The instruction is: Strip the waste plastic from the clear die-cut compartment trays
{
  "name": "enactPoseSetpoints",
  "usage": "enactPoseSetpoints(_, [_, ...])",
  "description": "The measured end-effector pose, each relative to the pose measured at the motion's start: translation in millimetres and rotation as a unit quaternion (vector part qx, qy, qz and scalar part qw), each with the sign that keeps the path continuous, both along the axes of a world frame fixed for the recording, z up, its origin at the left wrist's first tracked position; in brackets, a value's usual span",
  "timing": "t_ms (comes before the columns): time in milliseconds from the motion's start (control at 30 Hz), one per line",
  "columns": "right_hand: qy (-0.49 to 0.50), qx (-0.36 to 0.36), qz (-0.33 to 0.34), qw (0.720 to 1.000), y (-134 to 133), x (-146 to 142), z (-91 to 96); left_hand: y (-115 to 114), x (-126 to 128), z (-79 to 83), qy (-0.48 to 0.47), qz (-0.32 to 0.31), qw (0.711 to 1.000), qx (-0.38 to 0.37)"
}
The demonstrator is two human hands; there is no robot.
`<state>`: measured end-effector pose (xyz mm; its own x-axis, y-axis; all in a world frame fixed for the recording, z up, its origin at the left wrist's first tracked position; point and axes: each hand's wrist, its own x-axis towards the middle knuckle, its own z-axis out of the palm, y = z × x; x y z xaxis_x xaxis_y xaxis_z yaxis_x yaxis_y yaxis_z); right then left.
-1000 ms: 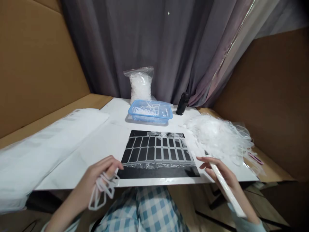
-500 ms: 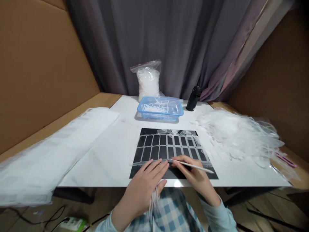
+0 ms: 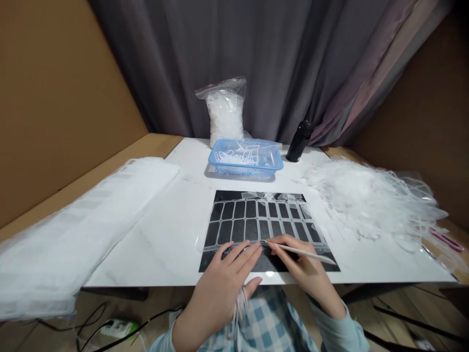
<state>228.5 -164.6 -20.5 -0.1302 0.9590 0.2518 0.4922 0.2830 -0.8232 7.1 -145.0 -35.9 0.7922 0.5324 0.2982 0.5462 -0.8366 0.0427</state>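
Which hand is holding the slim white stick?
The right hand: it grips the slim white stick much like a pen. The left hand instead lies palm down, with thin white pieces hanging below its thumb.

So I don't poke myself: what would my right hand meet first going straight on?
Probably your left hand, its fingers near the tip of the white stick in your right hand, though depth is unclear.
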Motion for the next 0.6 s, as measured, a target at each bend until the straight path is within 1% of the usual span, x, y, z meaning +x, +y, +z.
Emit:
enactPoseSetpoints(100, [-0.031, 0.036, 0.006, 0.999, -1, -2, 0.0, 0, 0, -0.2, -0.004, 0.004, 1.000, 0.003])
enactPoseSetpoints(200, [-0.129, 0.109, -0.003, 0.986, -3, -7, -4.6, 0, 1, 1.0, -0.014, 0.005, 1.000, -0.003])
enactPoseSetpoints(233, [-0.175, 0.138, -0.006, 0.975, -4, -9, -7.5, 0, 1, 1.5, -0.015, 0.006, 1.000, -0.006])
enactPoseSetpoints(333, [-0.296, 0.214, -0.029, 0.930, -5, -14, -17.8, 0, 2, 2.4, -0.017, 0.008, 1.000, -0.015])
enactPoseSetpoints(433, [-0.365, 0.238, -0.043, 0.899, -3, -17, -23.7, 1, 3, 3.5, -0.025, 0.009, 0.999, -0.026])
enactPoseSetpoints(500, [-0.391, 0.245, -0.030, 0.887, 0, -18, -21.9, 0, 3, 4.7, -0.031, 0.009, 0.999, -0.037])
enactPoseSetpoints(600, [-0.415, 0.269, 0.000, 0.869, 6, -15, -10.7, 0, 3, 7.0, -0.032, 0.009, 0.998, -0.048])
